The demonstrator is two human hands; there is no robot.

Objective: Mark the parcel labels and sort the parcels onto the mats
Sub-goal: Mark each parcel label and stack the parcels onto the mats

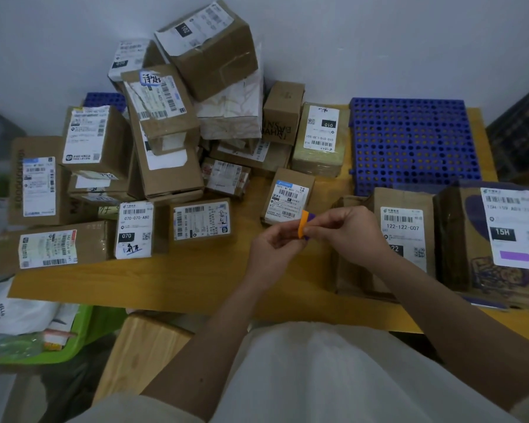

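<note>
The yellow worktop (pixel 196 279) carries nearly everything here. Its far left is heaped with a pile of unsorted parcels (pixel 165 141), most in brown card with white labels facing up. At far right lies a blue perforated mat (pixel 416 141), bare over most of its surface, with a yellowish parcel marked 010 (pixel 321 138) just beside its left edge. On the near right stand two brown parcels: the one marked 15H (pixel 501 236), whose label already bears a purple arrow sticker (pixel 516 257), and the one marked 122 (pixel 405 236), whose label shows no mark that I can see — part of it is hidden behind the right wrist.

Between pile and near-right parcels, both hands meet over the worktop. The left hand (pixel 272 248) and right hand (pixel 345 227) each close their grip on a small set of sticker tabs (pixel 304 228), orange in front and purple behind, pinched between fingertips; which colour is being peeled is hard to tell at this size.

The step in hand looks like freeing one tab to mark the next label. To do it well, hold the stack steady with one hand, lift a single tab by its corner without creasing it, then press it flat on a blank part of the label, clear of barcode and code number, before moving that parcel to its mat.
</note>
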